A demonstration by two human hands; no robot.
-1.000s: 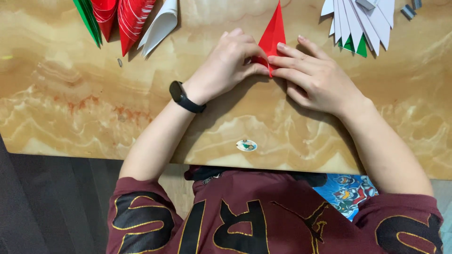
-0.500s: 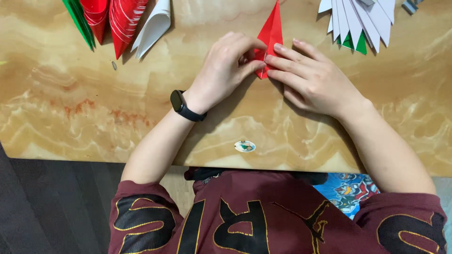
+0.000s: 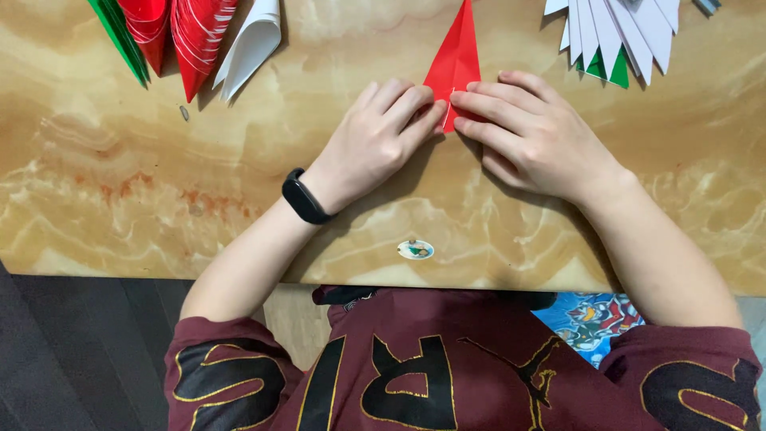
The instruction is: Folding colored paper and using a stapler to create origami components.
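A red paper folded into a narrow pointed shape (image 3: 457,56) lies flat on the marbled tan table (image 3: 120,183), tip pointing away from me. My left hand (image 3: 375,142), with a black band on its wrist, presses its fingertips on the paper's lower left edge. My right hand (image 3: 531,132) presses its fingertips on the lower right edge. The two sets of fingertips nearly meet over the paper's bottom end, which they hide.
Folded paper cones in green, red and white (image 3: 191,36) lie at the far left. A fan of white and green folded papers (image 3: 618,32) lies at the far right. A small oval sticker (image 3: 415,250) sits near the table's front edge.
Both hands have slid slightly toward me along the red paper, pressing it flatter; more of its pointed end now shows beyond the fingers.
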